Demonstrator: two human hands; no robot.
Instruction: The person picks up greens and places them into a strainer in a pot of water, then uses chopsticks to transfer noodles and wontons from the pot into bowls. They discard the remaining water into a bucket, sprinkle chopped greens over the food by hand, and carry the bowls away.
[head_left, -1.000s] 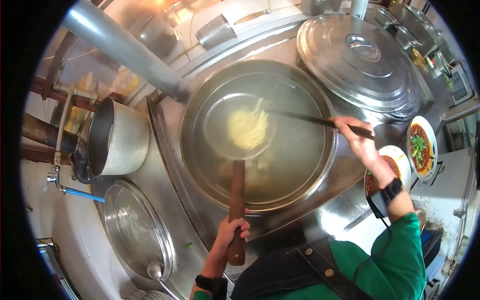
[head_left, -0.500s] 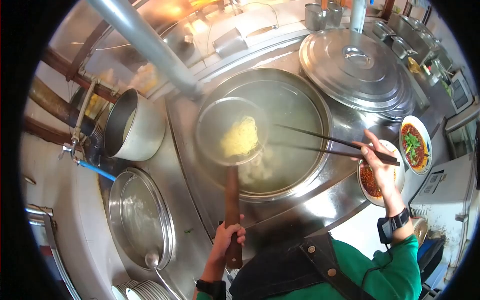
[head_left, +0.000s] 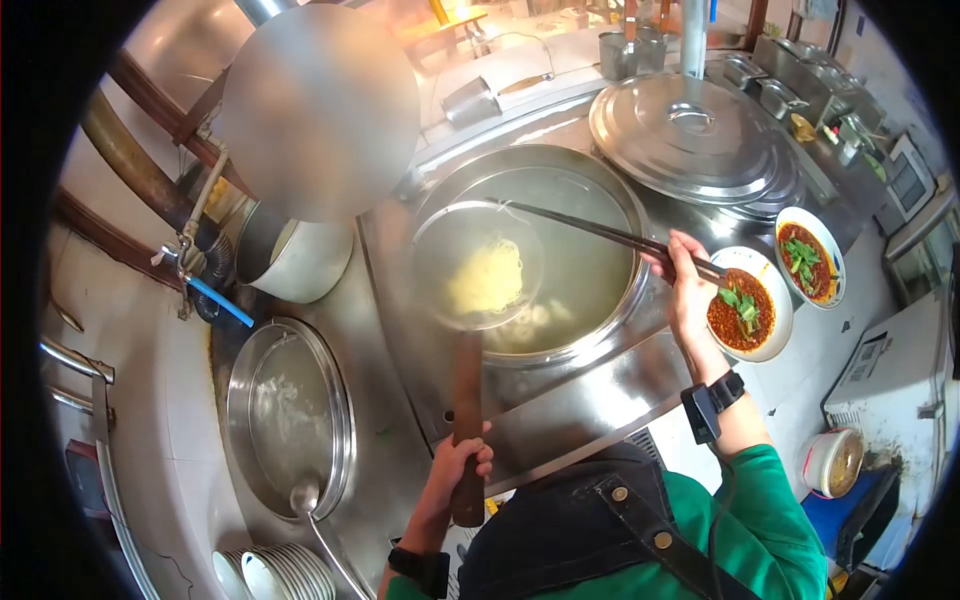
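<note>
My left hand (head_left: 466, 462) is wrapped round the wooden handle (head_left: 467, 400) of a round strainer (head_left: 440, 262). Pale yellow noodles (head_left: 490, 275) lie in the strainer, over the left part of a large steaming pot (head_left: 590, 265). Long dark chopsticks (head_left: 610, 234) are held in my right hand (head_left: 686, 290) at the pot's right rim, with their tips close together near the strainer's top edge. Some pale pieces (head_left: 540, 318) sit in the cloudy water below the noodles. Just right of my right hand is a bowl of red sauce with green leaves (head_left: 742, 312).
Another sauce bowl (head_left: 808, 262) stands farther right. Metal lids (head_left: 690, 140) lie behind the pot. At left are a deep pot (head_left: 315, 262), a round water basin (head_left: 290, 420) with a ladle (head_left: 305, 497), and stacked plates (head_left: 285, 575). A blurred round patch covers the upper left.
My right hand has moved left and up relative to the bowls, and the chopstick tips have come together near the strainer. The view has shifted, and the nearer bowl's green leaves now show.
</note>
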